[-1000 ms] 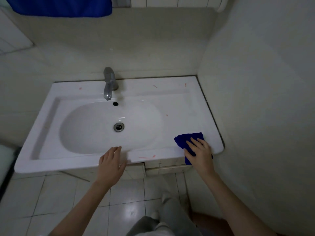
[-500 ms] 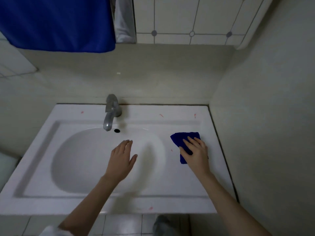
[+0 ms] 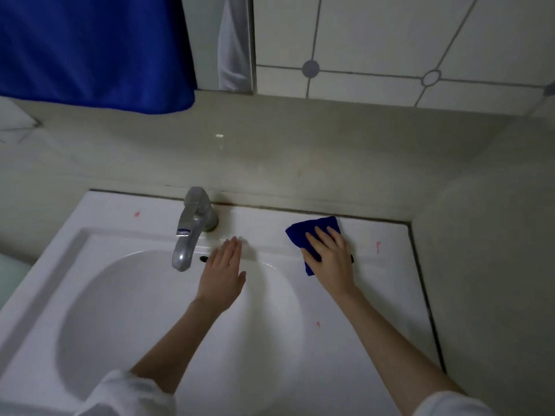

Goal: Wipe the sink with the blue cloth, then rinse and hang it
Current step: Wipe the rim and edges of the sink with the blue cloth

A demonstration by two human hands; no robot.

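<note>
A white sink [image 3: 99, 235] fills the lower view, with small pink marks on its rim. The folded blue cloth [image 3: 303, 234] lies on the back rim to the right of the metal faucet [image 3: 192, 226]. My right hand [image 3: 330, 256] lies flat on the cloth with straight fingers, pressing it down. My left hand [image 3: 223, 273] is held flat with straight fingers over the back of the basin, just right of the faucet spout, and holds nothing.
A large blue towel [image 3: 90, 49] hangs on the wall at the upper left, with a white cloth [image 3: 234, 43] beside it. A side wall [image 3: 495, 265] stands close against the sink's right edge. The back wall is tiled.
My right hand has slid the blue cloth from the sink's front right rim to the back rim. My left hand has left the front edge and moved up near the faucet.
</note>
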